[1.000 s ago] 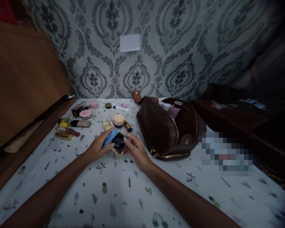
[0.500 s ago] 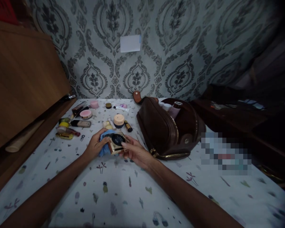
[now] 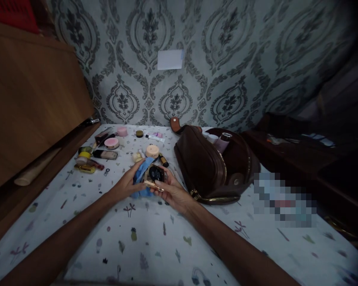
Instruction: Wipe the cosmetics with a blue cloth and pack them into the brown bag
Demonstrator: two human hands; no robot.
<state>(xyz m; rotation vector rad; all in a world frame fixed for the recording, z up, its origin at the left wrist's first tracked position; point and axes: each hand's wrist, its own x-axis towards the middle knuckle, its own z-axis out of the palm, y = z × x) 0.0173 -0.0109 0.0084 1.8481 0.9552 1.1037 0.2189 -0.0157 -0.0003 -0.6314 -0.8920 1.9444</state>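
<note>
My right hand [image 3: 174,192] grips a square gold compact [image 3: 155,176] with a round black centre on its lid. On its left side, my left hand [image 3: 129,180] presses a blue cloth [image 3: 140,190] against the compact. Both hands are closed and held above the white printed sheet. Just beyond them are a peach-lidded jar [image 3: 152,151] and a small dark bottle [image 3: 163,160] lying on its side. Right of my hands stands a brown leather bag [image 3: 199,167], unzipped, with a pinkish bottle [image 3: 223,142] and white-lidded containers inside.
Several cosmetics lie at the left: a pink compact [image 3: 111,143], a foundation bottle [image 3: 105,154], a gold tube [image 3: 84,169] and a pink jar [image 3: 122,131]. A wooden cabinet [image 3: 32,87] borders the left. Patterned wallpaper [image 3: 179,99] rises behind. A blurred patch [image 3: 283,202] covers something right.
The compact has been tilted and turned between my hands, and the cloth now reaches higher along its left edge. The whole view has shifted slightly.
</note>
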